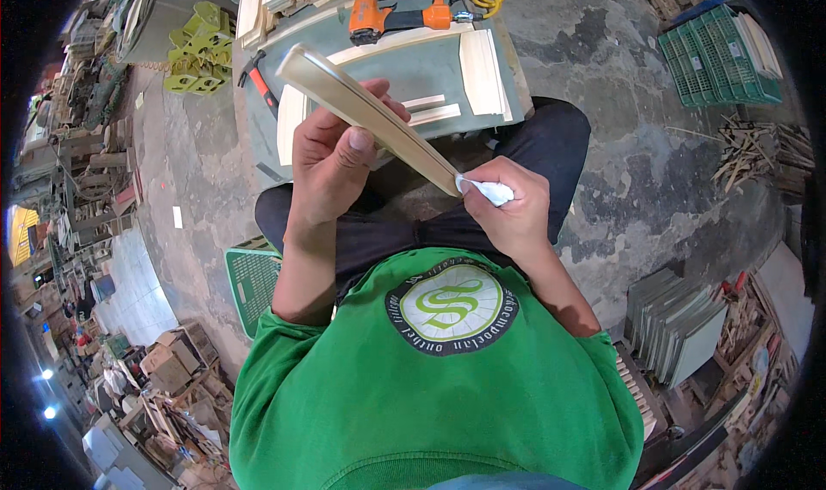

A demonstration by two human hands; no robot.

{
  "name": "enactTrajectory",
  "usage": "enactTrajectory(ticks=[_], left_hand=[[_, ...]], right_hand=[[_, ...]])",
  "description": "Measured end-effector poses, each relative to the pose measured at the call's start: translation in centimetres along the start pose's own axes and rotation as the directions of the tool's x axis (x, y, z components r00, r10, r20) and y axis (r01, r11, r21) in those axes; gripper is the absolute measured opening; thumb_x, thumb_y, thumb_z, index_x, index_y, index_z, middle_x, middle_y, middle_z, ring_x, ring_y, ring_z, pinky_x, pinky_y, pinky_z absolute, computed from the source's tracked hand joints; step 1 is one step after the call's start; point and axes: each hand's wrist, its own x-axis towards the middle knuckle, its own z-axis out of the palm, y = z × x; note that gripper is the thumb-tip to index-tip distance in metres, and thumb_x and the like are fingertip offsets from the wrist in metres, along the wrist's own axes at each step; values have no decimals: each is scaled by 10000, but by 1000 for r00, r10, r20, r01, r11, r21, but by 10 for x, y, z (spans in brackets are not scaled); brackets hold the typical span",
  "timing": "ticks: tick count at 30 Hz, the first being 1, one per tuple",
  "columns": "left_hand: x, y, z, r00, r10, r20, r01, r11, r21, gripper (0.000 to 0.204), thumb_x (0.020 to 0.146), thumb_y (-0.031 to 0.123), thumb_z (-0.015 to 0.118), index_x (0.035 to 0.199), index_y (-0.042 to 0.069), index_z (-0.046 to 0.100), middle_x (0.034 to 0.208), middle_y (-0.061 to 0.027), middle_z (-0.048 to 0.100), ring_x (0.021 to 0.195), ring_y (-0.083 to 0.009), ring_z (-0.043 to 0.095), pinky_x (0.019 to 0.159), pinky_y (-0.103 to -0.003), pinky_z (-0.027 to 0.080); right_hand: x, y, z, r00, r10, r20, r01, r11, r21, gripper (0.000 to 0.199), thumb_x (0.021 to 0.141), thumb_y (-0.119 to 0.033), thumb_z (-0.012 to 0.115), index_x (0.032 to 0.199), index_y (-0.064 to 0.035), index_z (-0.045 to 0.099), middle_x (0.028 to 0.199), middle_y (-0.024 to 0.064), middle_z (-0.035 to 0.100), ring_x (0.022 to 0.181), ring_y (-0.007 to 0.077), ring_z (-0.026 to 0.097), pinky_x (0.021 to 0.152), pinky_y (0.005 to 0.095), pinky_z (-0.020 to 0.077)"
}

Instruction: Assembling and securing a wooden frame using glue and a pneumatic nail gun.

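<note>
My left hand [331,159] grips a long pale wooden slat [361,103] near its middle, holding it slanted up and away over my lap. My right hand [509,204] pinches a small white cloth or paper [487,191] against the slat's near end. Both hands are above my dark trousers, just in front of a low grey-green work table [413,68].
On the table lie an orange nail gun [396,15] with a yellow hose, a red-handled hammer [258,81] and several pale wood strips [482,73]. A green crate [718,55] stands at the right, wood scraps beside it, stacked panels [675,326] lower right, a green crate [251,279] by my left.
</note>
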Motion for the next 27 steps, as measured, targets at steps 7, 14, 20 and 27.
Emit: enactTrajectory(ticks=[7,14,20,27], left_hand=[[3,0,-2,1000,-1,-28,0,999,-37,532,941,220,681,1354,-68,510,1146,-157,651,1107,-262,622,981,-401,494],[23,-5,-20,989,-13,-148,29,994,103,385,1032,201,506,1323,-49,539,1067,-112,641,1005,-195,610,895,-334,493],[86,-83,-99,974,-191,-120,173,287,942,341,948,121,450,1240,61,615,1030,-212,683,963,-361,651,859,-425,511],[106,-152,-146,975,-213,69,-93,-103,990,234,812,131,544,963,80,716,1083,-176,615,1073,-360,618,894,-510,485]], right_hand=[[-8,8,-4,999,47,-18,-48,999,-19,112,768,-3,760,863,-7,701,776,101,683,681,186,668,622,290,503],[2,27,1,774,629,-70,-493,669,556,166,909,-124,694,1035,-25,655,757,36,657,589,89,599,502,232,473],[-5,52,-11,718,695,23,-513,508,692,252,978,-167,572,1185,-23,593,868,78,649,687,154,630,579,293,546],[-5,39,-3,752,630,195,-417,226,880,394,962,-146,515,1345,-55,505,1207,129,639,1116,273,638,900,452,570]])
